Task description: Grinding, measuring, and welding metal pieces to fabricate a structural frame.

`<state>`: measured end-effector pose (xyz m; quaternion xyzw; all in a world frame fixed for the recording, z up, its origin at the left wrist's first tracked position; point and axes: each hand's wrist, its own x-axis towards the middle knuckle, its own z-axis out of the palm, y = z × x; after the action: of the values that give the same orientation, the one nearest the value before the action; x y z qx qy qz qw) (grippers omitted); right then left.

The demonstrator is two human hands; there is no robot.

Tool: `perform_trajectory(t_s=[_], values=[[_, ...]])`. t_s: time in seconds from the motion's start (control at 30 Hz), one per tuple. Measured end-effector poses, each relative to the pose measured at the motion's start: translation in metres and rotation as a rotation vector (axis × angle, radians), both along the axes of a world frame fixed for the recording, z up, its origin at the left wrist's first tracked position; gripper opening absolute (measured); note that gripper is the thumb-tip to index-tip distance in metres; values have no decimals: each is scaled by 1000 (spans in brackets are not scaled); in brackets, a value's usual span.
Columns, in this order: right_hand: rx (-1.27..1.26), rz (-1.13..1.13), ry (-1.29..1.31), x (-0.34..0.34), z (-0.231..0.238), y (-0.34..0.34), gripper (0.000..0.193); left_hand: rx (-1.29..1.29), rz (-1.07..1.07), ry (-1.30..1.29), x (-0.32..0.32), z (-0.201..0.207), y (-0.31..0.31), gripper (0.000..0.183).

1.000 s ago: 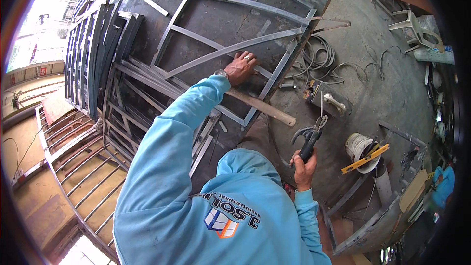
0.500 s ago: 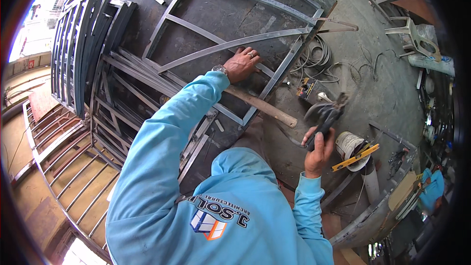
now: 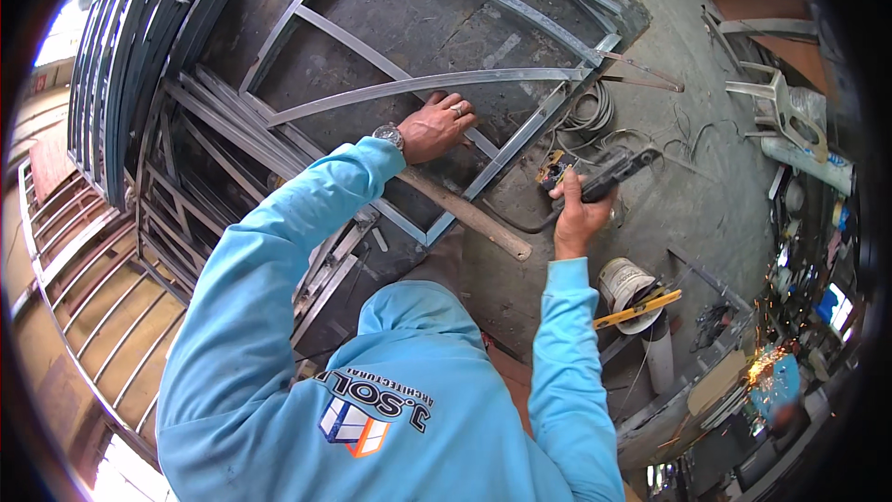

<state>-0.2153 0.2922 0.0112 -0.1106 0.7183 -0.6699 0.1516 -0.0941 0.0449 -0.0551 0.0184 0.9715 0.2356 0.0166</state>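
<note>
My left hand (image 3: 439, 127) is closed over a thin metal bar (image 3: 353, 42) inside a metal frame with straight and curved bars. Its fingers bend down over the bar, and the fingertips are partly hidden. A wooden handle (image 3: 474, 218) runs out from under my left wrist across the frame's near corner (image 3: 427, 234). Off the frame's right side, my right hand (image 3: 581, 216) grips a long black corded hand tool (image 3: 621, 172). The tool is held in the air, its far end pointing up and right; a dark cable trails left from it.
Metal bars (image 3: 228, 130) and slatted panels (image 3: 107, 84) stand stacked at left. On the right floor are coiled cable (image 3: 595, 112), a white chair (image 3: 776, 98), and a bucket (image 3: 624, 284) with a yellow level (image 3: 641, 309) across it. Sparks (image 3: 767, 367) fly at lower right.
My right hand has moved up and away from me, and the black tool has turned to point further right. My left hand stays on the bar. Sparks now show at lower right.
</note>
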Motion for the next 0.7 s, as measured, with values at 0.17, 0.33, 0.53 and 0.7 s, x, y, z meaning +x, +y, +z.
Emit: perform_trajectory(t_s=[0.17,0.33,0.53,0.7], values=[[-218,-5,-172,9,1,-26,37,-16,2,-7,2,-5,0,39],[-61,186,-281,2,27,-24,44,32,8,16,2,0,-1,38],[218,228,-28,7,21,-25,27,22,-6,29,3,-3,-1,41],[250,155,37,19,8,-33,30,36,-13,53,2,-5,-1,41]])
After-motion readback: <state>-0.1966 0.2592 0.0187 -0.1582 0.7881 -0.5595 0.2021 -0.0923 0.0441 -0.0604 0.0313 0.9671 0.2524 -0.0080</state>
